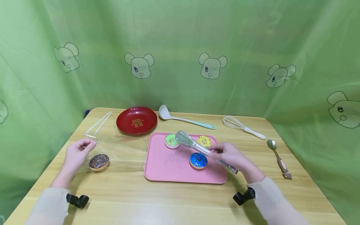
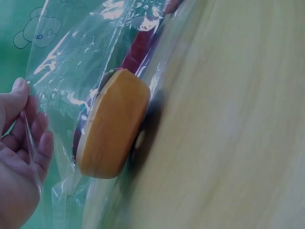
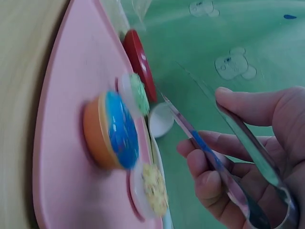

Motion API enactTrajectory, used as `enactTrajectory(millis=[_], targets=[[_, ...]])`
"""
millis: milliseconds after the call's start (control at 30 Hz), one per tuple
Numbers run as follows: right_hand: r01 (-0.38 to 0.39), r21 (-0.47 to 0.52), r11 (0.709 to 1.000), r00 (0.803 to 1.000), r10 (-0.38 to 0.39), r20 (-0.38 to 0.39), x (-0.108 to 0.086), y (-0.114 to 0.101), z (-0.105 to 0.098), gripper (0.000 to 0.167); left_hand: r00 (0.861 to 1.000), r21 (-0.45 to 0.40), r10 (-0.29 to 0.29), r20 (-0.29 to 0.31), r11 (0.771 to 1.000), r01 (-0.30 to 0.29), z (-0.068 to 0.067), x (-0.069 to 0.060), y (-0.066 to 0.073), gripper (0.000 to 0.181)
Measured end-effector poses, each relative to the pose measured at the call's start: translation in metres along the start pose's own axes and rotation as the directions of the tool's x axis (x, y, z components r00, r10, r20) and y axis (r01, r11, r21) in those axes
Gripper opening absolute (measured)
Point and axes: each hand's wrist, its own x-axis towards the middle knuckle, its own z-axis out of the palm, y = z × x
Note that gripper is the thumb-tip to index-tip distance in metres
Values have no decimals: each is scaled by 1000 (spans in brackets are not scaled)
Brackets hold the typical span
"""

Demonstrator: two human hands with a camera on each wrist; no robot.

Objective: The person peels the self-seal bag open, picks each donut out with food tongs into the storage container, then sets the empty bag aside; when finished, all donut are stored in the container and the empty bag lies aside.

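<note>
My left hand [image 1: 77, 153] pinches the edge of a clear plastic bag [image 2: 62, 62] between thumb and fingers. Inside or under the film, a chocolate-topped donut [image 1: 99, 162] lies at the left of the table; in the left wrist view its tan side faces the camera. Metal tongs [image 1: 194, 145] are gripped in my right hand [image 1: 229, 156], their arms spread apart with nothing between them. They hang above a pink tray [image 1: 168, 173], which bears a blue donut [image 1: 198, 161], a green donut [image 1: 171, 141] and a yellow donut [image 1: 204, 142].
Along the back lie white chopsticks [image 1: 102, 122], a red plate [image 1: 126, 123], a ladle [image 1: 185, 119] and a whisk [image 1: 243, 126]. A spoon [image 1: 279, 159] rests at the right edge. Green curtains [image 1: 180, 31] surround the wooden table [image 1: 135, 200].
</note>
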Motion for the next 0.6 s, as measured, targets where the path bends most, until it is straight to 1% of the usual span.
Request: enactTrajectory(millis=[100, 200, 333, 433, 600], targets=[[41, 26, 999, 999, -42, 28, 5, -8, 12, 40, 1000, 2, 2, -5, 1000, -2, 1, 0, 1, 28], [69, 66, 995, 994, -74, 74, 11, -17, 29, 36, 1000, 0, 0, -8, 1000, 0, 3, 0, 1, 29], [60, 126, 990, 987, -78, 138, 18, -28, 51, 32, 1000, -4, -6, 1, 1000, 6, 5, 1, 2, 30], [66, 128, 989, 982, -88, 167, 25, -33, 65, 32, 1000, -11, -5, 3, 1000, 5, 5, 1, 3, 30], [110, 89, 990, 974, -125, 189, 40, -43, 85, 29, 1000, -18, -2, -9, 1000, 2, 3, -1, 2, 27]])
